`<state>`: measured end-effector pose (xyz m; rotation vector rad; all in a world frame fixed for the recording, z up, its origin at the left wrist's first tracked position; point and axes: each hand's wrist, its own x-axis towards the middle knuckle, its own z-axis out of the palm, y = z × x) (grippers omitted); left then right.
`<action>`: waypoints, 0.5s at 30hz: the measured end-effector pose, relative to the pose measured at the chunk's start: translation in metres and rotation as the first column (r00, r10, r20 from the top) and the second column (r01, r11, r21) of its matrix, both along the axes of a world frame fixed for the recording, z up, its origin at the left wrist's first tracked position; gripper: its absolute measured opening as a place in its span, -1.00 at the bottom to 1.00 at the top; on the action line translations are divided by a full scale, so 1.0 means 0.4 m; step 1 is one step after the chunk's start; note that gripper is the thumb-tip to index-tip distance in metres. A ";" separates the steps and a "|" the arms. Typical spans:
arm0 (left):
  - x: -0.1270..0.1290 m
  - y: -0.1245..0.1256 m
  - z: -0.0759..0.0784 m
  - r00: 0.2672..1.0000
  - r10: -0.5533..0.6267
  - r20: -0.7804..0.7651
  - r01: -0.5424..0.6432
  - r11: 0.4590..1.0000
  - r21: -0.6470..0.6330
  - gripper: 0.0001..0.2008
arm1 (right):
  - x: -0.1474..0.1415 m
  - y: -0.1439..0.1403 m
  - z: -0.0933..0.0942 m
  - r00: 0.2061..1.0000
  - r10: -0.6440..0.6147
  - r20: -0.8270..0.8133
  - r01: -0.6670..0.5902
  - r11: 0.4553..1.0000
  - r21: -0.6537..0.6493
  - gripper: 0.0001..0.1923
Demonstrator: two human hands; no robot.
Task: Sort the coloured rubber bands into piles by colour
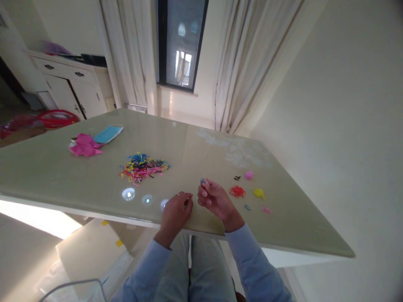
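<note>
Hands sit close together near the front edge of the pale green table (63,167), just apart from each other. Right hand (214,199) pinches a small blue band (203,181) at its fingertips, raised a little off the top. Left hand (176,212) is curled with fingers drawn in, resting on the table beside it; something thin may be between its fingers, too small to tell. Mixed pile of coloured bands (143,167) lies mid-table, well apart from both hands, with open surface between. Right of the right hand are sorted little groups: red cluster (237,191), yellow cluster (258,193), pink cluster (249,175), a few dark ones (237,178), a lone blue loop (247,207), a pink scrap (266,209). Far left: crumpled pink paper (84,146) touching a blue face mask (108,134). Table's right side is bare up to its edge by the wall; far corner meets the curtains (239,67). Glare spots on the glossy top sit just left of the left hand. Forearms in light blue sleeves (252,260), cut off by the bottom of the frame. Single bands in the pile can't be made out
</note>
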<state>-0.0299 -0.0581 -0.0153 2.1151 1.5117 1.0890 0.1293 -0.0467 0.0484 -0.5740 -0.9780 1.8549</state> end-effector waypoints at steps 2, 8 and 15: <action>-0.002 0.004 -0.008 1.000 0.003 0.028 -0.003 1.000 0.024 -0.78 | 0.022 -0.026 -0.002 1.000 -0.024 -0.019 0.024 1.000 -0.009 -0.66; -0.011 0.012 -0.017 0.996 0.017 0.086 -0.024 0.997 0.073 -0.75 | 0.069 -0.097 -0.006 0.989 -0.146 -0.032 0.146 0.989 -0.019 -0.63; -0.021 0.018 -0.023 0.995 0.012 0.103 -0.018 0.998 0.063 -0.72 | 0.136 -0.193 -0.031 0.900 -0.410 0.149 0.408 0.912 0.048 -0.58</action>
